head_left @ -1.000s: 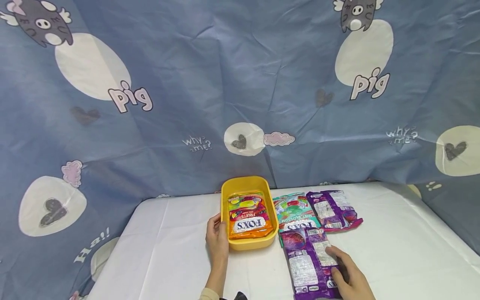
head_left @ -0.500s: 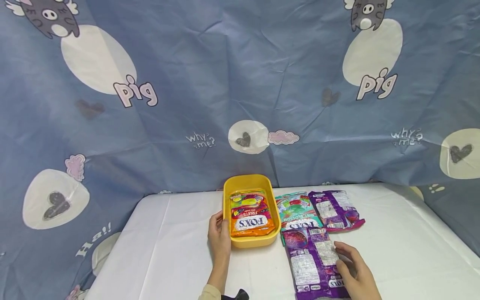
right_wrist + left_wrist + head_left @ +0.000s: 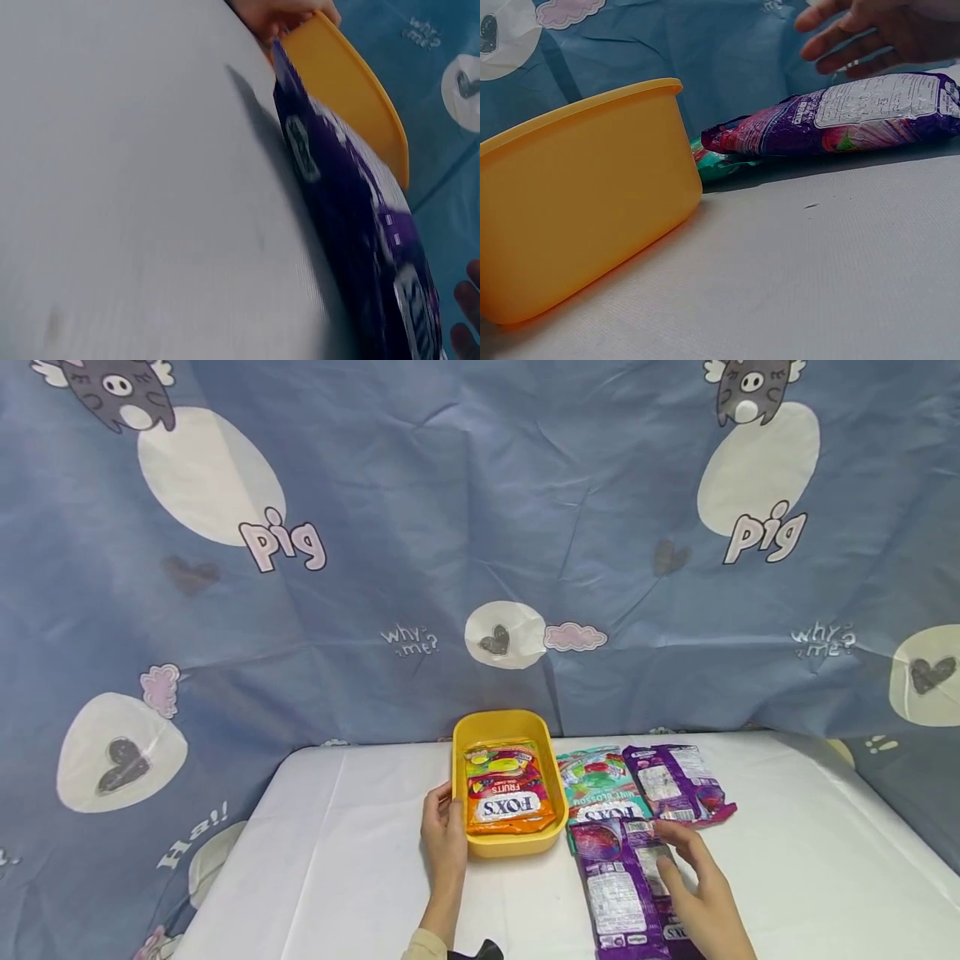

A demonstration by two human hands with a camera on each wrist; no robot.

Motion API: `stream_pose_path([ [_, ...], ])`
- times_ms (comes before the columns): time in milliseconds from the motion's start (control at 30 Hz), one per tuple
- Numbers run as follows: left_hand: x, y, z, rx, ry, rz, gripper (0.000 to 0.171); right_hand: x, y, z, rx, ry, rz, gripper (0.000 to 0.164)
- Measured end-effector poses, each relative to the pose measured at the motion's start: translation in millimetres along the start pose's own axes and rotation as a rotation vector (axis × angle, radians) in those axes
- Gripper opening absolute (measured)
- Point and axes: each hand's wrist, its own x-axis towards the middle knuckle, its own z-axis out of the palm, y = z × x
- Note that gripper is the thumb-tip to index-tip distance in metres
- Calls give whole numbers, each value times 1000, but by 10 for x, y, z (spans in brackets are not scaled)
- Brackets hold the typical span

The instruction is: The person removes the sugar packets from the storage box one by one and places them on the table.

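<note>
A yellow plastic tub holds an orange and red bag of Fox's Fruits candy. My left hand grips the tub's left side; the right wrist view shows its fingers at the rim. My right hand hovers over the right side of the nearest purple candy bag, which lies back side up. In the left wrist view, the fingers of that hand are extended and apart, with a gap above the purple bag. They hold nothing.
A green Mint Blossom candy bag lies right of the tub, its near end under the nearest purple bag. Another purple bag lies farther right. The white-covered table meets a blue patterned cloth at the back.
My right hand has come off the nearest purple bag and moved up and forward over it. The left hand stays on the tub. The head view has shifted slightly.
</note>
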Motion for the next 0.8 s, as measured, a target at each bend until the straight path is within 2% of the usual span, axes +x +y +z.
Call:
stream_pose_path([
  [167,6,10,-1,-1,1,20,30,86,-113,88,38,-42,21,39],
  [500,-4,16,-7,6,-4,-2,29,280,-261,290,93,-119,-41,41],
  [800,2,5,-1,8,7,2,29,391,-383,409,149,-170,-32,42],
])
